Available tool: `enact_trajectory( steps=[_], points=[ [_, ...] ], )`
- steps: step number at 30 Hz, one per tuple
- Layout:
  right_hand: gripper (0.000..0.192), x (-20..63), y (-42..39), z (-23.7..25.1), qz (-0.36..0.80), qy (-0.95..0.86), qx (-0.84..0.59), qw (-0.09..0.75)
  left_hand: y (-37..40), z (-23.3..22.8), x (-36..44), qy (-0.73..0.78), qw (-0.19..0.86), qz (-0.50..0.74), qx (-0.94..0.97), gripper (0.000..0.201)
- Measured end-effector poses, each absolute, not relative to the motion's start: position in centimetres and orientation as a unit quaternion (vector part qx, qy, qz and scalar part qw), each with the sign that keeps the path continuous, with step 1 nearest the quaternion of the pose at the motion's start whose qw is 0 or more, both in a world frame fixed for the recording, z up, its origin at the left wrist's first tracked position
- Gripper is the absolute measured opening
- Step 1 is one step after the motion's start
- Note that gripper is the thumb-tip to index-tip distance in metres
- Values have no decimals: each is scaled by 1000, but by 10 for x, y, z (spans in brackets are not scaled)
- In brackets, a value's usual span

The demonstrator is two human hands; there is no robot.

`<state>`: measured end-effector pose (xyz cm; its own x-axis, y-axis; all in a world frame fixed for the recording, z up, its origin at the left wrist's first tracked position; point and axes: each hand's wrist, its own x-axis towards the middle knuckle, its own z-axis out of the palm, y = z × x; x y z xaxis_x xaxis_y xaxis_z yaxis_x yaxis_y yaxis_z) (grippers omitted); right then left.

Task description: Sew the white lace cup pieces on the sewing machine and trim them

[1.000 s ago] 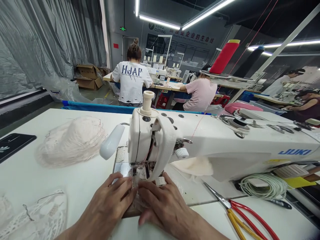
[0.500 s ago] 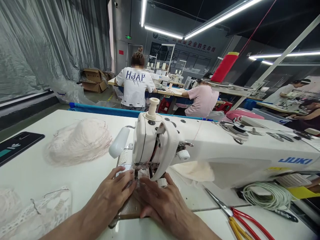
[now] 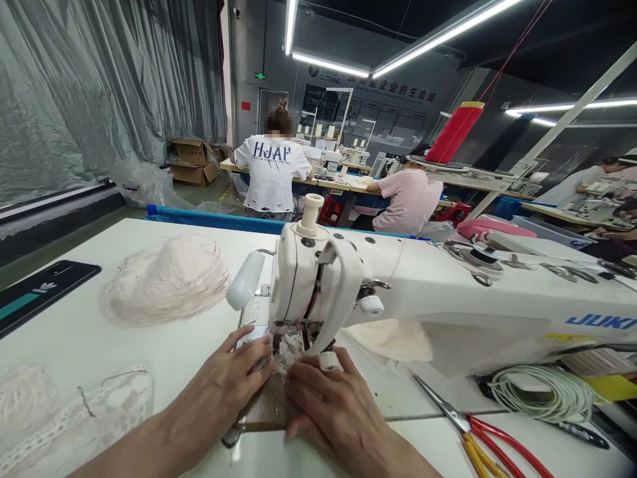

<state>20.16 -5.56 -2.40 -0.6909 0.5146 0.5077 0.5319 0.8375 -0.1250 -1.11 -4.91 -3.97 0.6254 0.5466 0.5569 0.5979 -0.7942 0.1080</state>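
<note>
The left hand (image 3: 226, 392) lies flat on the white table (image 3: 74, 345), palm down, fingers spread a little apart and pressing the edge of a small lace piece (image 3: 288, 355) that sits under the needle of the white sewing machine (image 3: 398, 299). The right hand (image 3: 331, 408) lies just beside it at 3 o'clock, fingers close together and curled lightly, their tips on the same lace piece. The lace shows only as a narrow pale strip between the two sets of fingertips, at 12 o'clock from both hands and directly below the presser foot; most of it is covered by the fingers. Neither hand grips it: the fingers hold it down against the machine bed.

At 10 o'clock from the hands a heap of pale lace (image 3: 166, 279) rests on the table, well apart. At 8 o'clock more lace trim (image 3: 74, 415) lies near the table's edge. A dark phone (image 3: 42, 295) lies at the far left. At 4 o'clock red-handled scissors (image 3: 485, 438) lie beside a coil of white cord (image 3: 542, 395). Other people sit at benches in the background.
</note>
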Motion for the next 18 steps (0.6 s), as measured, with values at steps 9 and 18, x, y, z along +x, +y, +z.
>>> enact_trajectory(
  steps=[9,18],
  points=[
    [45,200,-55,-25,-29,-907,-325,265,-44,-47,-14,-337,86,-306,-886,41],
    [37,199,-51,-26,-28,-894,-385,229,-44,-42,-18,-399,62,-281,-871,45]
  ],
)
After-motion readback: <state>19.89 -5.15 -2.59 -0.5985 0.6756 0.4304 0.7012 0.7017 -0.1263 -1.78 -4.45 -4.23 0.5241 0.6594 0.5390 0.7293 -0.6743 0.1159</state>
